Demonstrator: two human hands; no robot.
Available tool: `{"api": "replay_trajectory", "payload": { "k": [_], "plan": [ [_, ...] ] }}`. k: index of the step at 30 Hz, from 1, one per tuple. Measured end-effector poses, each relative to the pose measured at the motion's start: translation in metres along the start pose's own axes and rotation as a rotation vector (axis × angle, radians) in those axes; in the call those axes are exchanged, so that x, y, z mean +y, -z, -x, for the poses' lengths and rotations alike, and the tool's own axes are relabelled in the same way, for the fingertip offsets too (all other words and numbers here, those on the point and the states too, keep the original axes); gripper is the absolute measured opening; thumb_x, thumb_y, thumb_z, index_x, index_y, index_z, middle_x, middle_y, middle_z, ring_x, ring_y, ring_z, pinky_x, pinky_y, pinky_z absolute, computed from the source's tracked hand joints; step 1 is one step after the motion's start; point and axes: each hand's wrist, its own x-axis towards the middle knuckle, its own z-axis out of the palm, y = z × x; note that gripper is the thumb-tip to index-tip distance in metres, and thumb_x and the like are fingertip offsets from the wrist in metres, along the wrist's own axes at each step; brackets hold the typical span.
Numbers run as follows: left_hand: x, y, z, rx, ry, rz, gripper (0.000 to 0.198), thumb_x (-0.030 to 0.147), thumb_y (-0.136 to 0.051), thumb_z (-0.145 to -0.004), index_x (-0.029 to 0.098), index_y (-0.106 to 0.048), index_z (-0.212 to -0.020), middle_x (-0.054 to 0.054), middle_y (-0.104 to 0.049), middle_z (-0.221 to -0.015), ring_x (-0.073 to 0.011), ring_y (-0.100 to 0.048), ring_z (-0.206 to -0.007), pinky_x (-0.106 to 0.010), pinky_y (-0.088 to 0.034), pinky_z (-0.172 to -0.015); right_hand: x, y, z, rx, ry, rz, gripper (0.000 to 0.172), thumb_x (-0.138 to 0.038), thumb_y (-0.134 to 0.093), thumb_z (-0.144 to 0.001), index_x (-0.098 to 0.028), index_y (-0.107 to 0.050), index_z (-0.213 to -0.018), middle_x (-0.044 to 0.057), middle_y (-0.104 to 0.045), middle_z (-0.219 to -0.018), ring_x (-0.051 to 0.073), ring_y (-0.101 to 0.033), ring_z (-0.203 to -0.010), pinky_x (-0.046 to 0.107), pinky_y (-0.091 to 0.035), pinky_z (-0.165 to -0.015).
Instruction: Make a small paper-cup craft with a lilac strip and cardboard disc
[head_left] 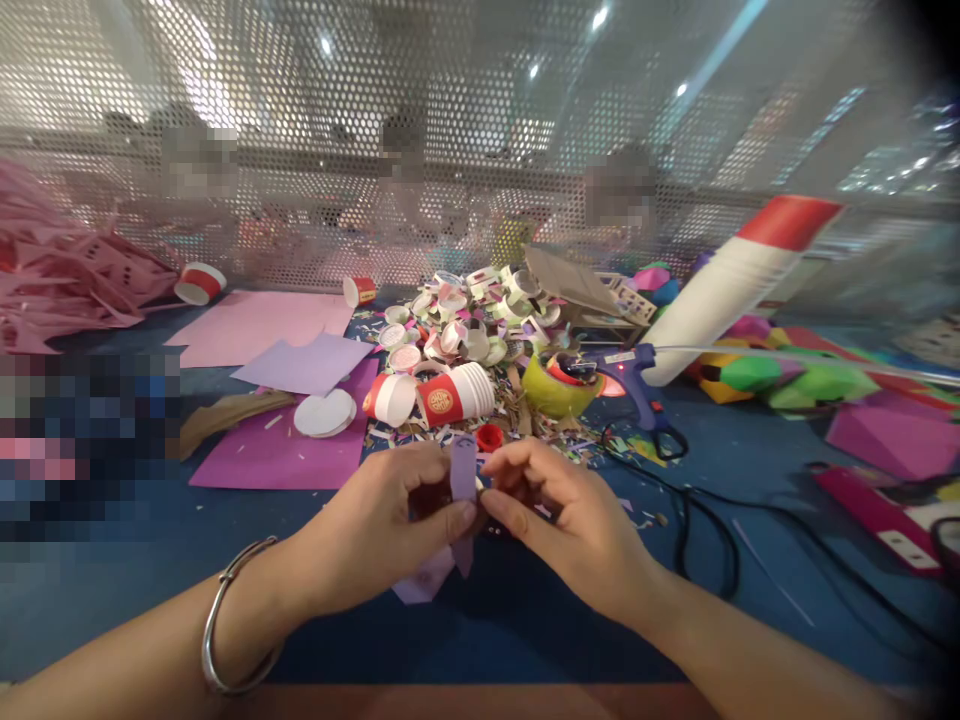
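Both of my hands meet over the blue table [525, 620], pinching a small strip of lilac paper [463, 472] that stands upright between the fingertips. My left hand [382, 530], with a metal bangle on its wrist, grips the strip from the left. My right hand [559, 515] grips it from the right, thumb against the left thumb. More lilac paper [424, 580] hangs below the hands. Just beyond the fingers lies a small red cap [489, 436].
Behind the hands lie red-and-white paper cups [450, 395], a heap of cut cup pieces [465, 320], a yellow-green tape roll [555, 385] and a blue glue gun [637, 375] with its black cord [705, 520]. Pink and purple sheets [285, 440] lie left, coloured paper shapes [795, 380] right. A perforated screen stands behind.
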Motion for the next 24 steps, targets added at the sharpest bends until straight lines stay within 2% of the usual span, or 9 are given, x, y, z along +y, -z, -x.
{"api": "replay_trajectory", "payload": {
  "k": [5, 10, 13, 16, 20, 24],
  "plan": [
    [0.005, -0.002, 0.001, 0.013, 0.054, -0.121, 0.018, 0.027, -0.061, -0.087, 0.017, -0.059, -0.072, 0.000, -0.057, -0.072, -0.0139, -0.051, -0.064, -0.027, -0.038, -0.057, -0.003, 0.000, -0.003, -0.071, 0.086, 0.068, 0.010, -0.029, -0.056, -0.096, -0.022, -0.061, -0.091, -0.002, -0.065, -0.077, 0.010, -0.060, -0.066, 0.021, -0.047, -0.060],
    [0.006, -0.005, 0.003, 0.054, 0.018, -0.166, 0.018, 0.025, -0.058, -0.088, 0.018, -0.052, -0.073, 0.001, -0.055, -0.072, -0.0125, -0.048, -0.063, -0.026, -0.036, -0.057, -0.002, 0.000, -0.001, -0.055, 0.125, 0.166, 0.009, -0.026, -0.059, -0.091, -0.021, -0.059, -0.083, -0.002, -0.059, -0.069, 0.011, -0.053, -0.059, 0.023, -0.043, -0.053],
    [0.006, -0.010, 0.004, 0.025, 0.030, -0.195, 0.018, 0.024, -0.055, -0.089, 0.019, -0.051, -0.072, 0.003, -0.053, -0.066, -0.0117, -0.045, -0.059, -0.026, -0.031, -0.053, -0.002, -0.001, 0.000, -0.063, 0.123, 0.206, 0.013, -0.025, -0.057, -0.091, -0.021, -0.058, -0.078, -0.002, -0.056, -0.065, 0.010, -0.050, -0.056, 0.023, -0.041, -0.051],
    [0.005, -0.014, 0.005, 0.030, 0.024, -0.231, 0.016, 0.020, -0.057, -0.084, 0.019, -0.049, -0.070, 0.003, -0.053, -0.065, -0.0114, -0.045, -0.058, -0.027, -0.030, -0.053, -0.003, -0.002, 0.001, -0.054, 0.152, 0.241, 0.015, -0.021, -0.056, -0.088, -0.021, -0.056, -0.074, -0.004, -0.053, -0.061, 0.009, -0.047, -0.052, 0.023, -0.038, -0.049],
    [0.006, -0.018, 0.005, 0.095, -0.055, -0.276, 0.019, 0.011, -0.056, -0.077, 0.019, -0.043, -0.066, 0.004, -0.050, -0.064, -0.0107, -0.044, -0.058, -0.026, -0.030, -0.054, -0.003, -0.005, 0.001, 0.004, 0.245, 0.308, 0.018, -0.017, -0.058, -0.086, -0.020, -0.053, -0.068, -0.004, -0.051, -0.058, 0.008, -0.046, -0.049, 0.022, -0.036, -0.046],
    [0.006, -0.022, 0.009, 0.183, -0.206, -0.303, 0.021, 0.007, -0.055, -0.080, 0.019, -0.043, -0.068, 0.002, -0.052, -0.067, -0.0110, -0.046, -0.061, -0.026, -0.033, -0.055, -0.005, -0.005, 0.003, 0.061, 0.346, 0.370, 0.015, -0.017, -0.056, -0.088, -0.019, -0.060, -0.074, -0.001, -0.058, -0.062, 0.010, -0.052, -0.053, 0.023, -0.041, -0.051]
  ]
}}
